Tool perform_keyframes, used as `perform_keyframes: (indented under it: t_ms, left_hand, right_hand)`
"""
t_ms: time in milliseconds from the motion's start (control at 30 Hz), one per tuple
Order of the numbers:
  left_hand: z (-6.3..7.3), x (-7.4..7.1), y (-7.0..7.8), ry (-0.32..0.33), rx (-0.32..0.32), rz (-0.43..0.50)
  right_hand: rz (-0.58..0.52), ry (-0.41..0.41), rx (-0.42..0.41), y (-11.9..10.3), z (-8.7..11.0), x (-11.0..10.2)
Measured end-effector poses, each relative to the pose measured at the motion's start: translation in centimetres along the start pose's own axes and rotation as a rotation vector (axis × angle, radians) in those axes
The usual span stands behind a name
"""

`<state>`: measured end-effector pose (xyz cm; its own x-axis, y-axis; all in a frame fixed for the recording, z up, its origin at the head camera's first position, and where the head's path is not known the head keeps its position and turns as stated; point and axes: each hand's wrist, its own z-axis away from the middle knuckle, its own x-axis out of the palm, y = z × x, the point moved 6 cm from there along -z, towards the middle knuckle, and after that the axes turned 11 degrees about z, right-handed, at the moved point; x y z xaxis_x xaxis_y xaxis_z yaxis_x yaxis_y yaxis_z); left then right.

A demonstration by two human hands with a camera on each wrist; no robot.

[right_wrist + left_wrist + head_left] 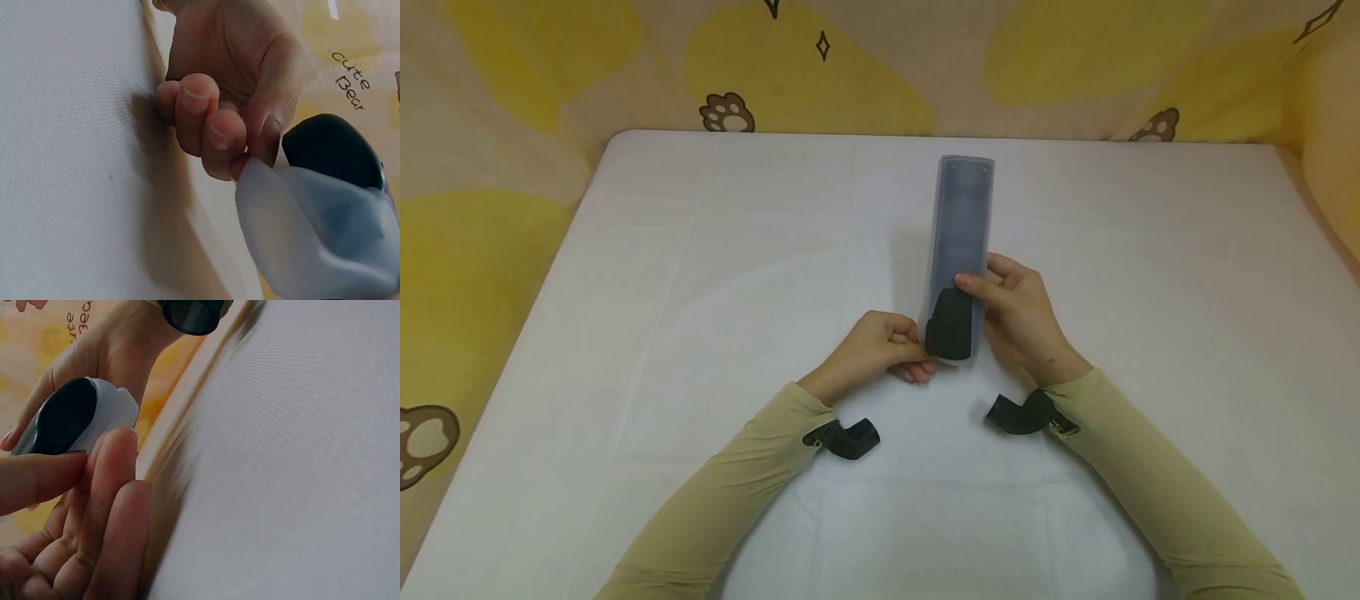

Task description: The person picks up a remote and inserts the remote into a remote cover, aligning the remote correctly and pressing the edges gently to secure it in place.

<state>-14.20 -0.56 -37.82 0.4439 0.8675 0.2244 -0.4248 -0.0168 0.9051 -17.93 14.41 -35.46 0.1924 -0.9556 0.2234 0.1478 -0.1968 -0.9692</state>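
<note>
A long flat object, shaped like a remote control, is upright in a translucent bluish silicone cover [964, 217]. Its black rounded end [951, 327] shows bare at the bottom; the black end [67, 419] and pale cover [112, 415] are near in the left wrist view. My right hand [1026, 312] grips the right side, thumb across the front, other fingers mostly hidden behind. My left hand [887, 346] pinches the cover's lower left corner between thumb and fingers. The right wrist view shows that left hand [231, 94] at the edge of the cover [294, 231].
A white tabletop [737, 275] spreads beneath both hands. Behind and beside it hangs a yellow patterned cloth [820, 75]. Black wrist mounts [850, 439] stick out from the tan sleeves [730, 483].
</note>
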Motion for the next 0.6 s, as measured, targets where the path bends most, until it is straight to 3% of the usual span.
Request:
perform_keyframes:
  t_ms: [600]
  left_hand:
    - [0.30, 0.25, 0.35, -0.099, 0.069, 0.018]
  right_hand:
    - [0.089, 0.037, 0.063, 0.23, -0.18, -0.15]
